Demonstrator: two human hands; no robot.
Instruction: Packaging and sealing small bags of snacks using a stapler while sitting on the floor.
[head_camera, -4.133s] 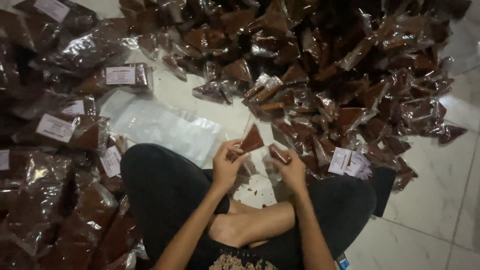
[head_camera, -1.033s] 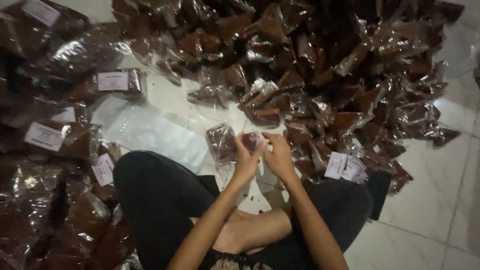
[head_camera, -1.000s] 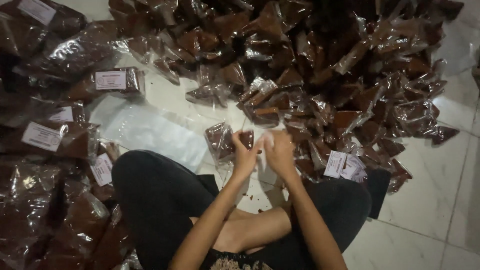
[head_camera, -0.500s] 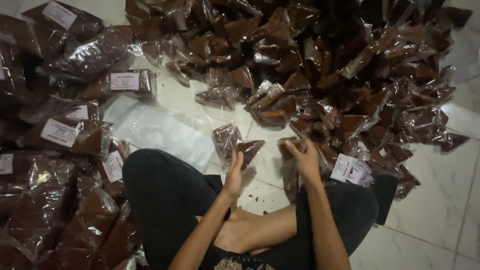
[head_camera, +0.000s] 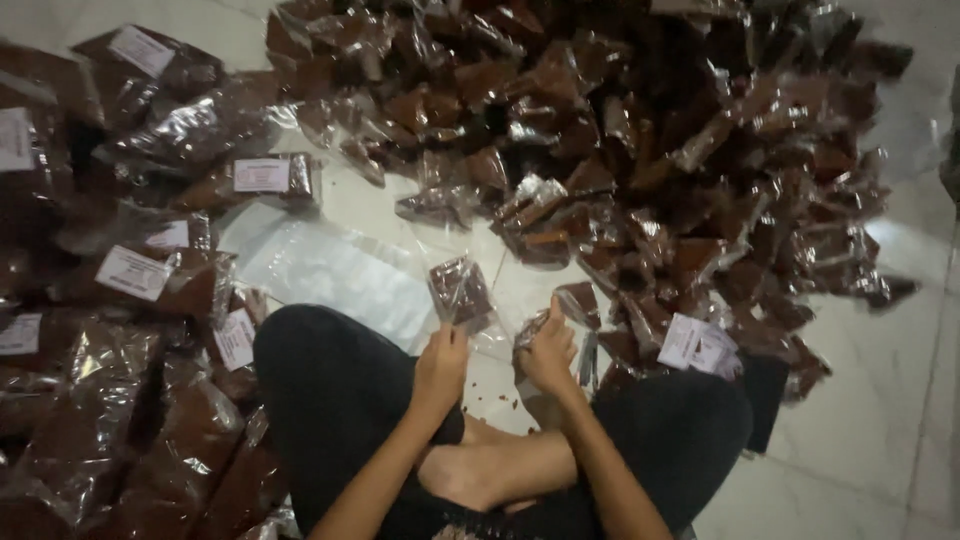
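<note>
A person sits cross-legged on a pale tiled floor, dark trousers over both knees and a bare foot tucked in front. The left hand is raised just ahead of the left knee, its fingers pinching the lower edge of a small clear packet filled with reddish-brown powder, which stands upright above the hand and off the floor. The right hand sits close beside it, apart from the left, with the thumb pointing up and the fingers curled onto another small packet of the same stuff lying against the floor; whether they grip it tightly or only press on it cannot be told. Just ahead of both hands a wide heap of packets of the same kind spreads across the upper part of the view, shiny plastic over dark red-brown contents. To the person's left lies a stack of larger bags holding the same material, several with white paper labels. Between that stack and the left knee, flat empty clear plastic bags lie on the floor. A few loose white labels rest near the right knee, at the edge of the heap
</note>
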